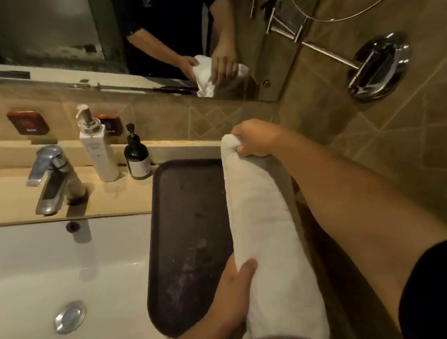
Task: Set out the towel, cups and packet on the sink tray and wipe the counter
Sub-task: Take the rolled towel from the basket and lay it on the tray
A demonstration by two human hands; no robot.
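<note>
A rolled white towel (263,228) lies lengthwise along the right side of a dark rectangular tray (183,219) beside the sink. My right hand (255,140) grips the towel's far end near the back wall. At the near end my left hand (234,294) holds the roll from the left, thumb on top. The rest of the tray surface is bare, with pale smudges. No cups or packet are in view.
A white basin (43,276) with a chrome drain lies left of the tray, behind it a chrome faucet (51,178). A white pump bottle (96,149) and a dark pump bottle (137,157) stand by the tray's back-left corner. A tiled wall with a chrome fitting (378,66) stands to the right.
</note>
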